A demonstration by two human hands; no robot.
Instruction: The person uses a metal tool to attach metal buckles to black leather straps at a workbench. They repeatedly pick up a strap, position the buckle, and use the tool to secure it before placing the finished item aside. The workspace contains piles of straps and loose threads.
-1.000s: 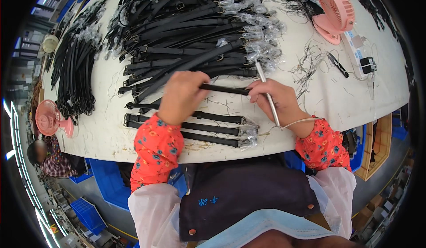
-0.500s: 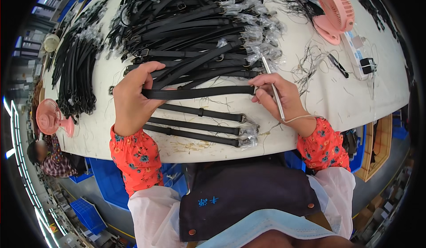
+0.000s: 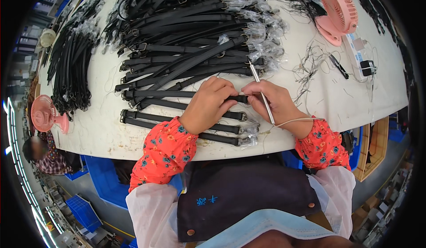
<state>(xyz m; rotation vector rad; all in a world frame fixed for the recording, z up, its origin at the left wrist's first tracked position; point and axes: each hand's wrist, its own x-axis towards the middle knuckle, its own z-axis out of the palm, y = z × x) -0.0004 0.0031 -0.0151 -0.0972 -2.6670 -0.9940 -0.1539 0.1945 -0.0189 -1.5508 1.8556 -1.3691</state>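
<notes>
A black strap (image 3: 240,99) runs between my hands just above the white table. Close to its right end, my left hand (image 3: 207,105) is closed, thumb and fingers pinching the strap. My right hand (image 3: 274,104) is closed round a slim silver pen-shaped tool (image 3: 262,91) with a thin pale cord, its tip pointing up and away. The right thumb and forefinger also meet at the strap's end; what exactly they pinch there is hidden. Below my hands lie several more buckled black straps (image 3: 222,139), some with clear plastic wrap (image 3: 250,137) on their right ends.
A large pile of black straps (image 3: 177,31) covers the table's far middle, with a second bundle (image 3: 73,66) at left. Pink fans (image 3: 338,8) (image 3: 44,113) stand right and left. Loose threads, black snips (image 3: 338,66) and a power strip (image 3: 353,53) lie at right.
My left hand has moved right along the strap, from its left part to close beside my right hand. The strap has come down nearer the others. The silver tool stays in my right hand.
</notes>
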